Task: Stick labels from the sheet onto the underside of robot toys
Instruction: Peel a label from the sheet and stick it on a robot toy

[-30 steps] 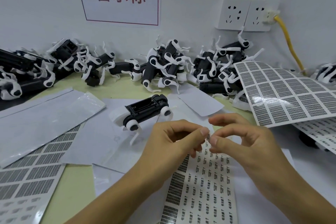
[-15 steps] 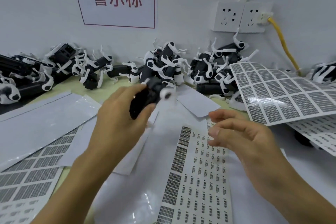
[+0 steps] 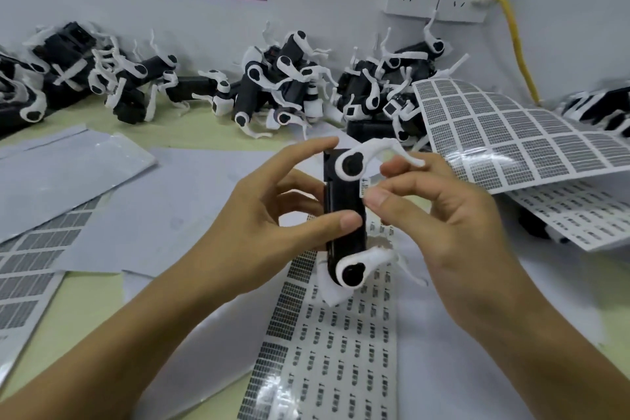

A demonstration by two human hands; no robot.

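My left hand point(image 3: 272, 215) holds a black robot toy point(image 3: 344, 208) with white legs upright above the table, thumb on its lower body and index finger on its top end. My right hand point(image 3: 433, 215) pinches a small white label point(image 3: 365, 186) between thumb and index finger and holds it against the toy's right side. Under both hands lies the label sheet point(image 3: 341, 351) with rows of small printed labels.
A pile of black and white robot toys point(image 3: 283, 85) runs along the wall. A larger sheet of grey labels point(image 3: 511, 133) curls up at the right. More label sheets point(image 3: 30, 266) and white backing papers point(image 3: 68, 177) lie at the left. A yellow cable point(image 3: 518, 48) hangs from a wall socket.
My left hand reached out from the sheet, picked the toy off the table and brought it upright to the middle. My right hand carried the peeled label up to the toy's side.
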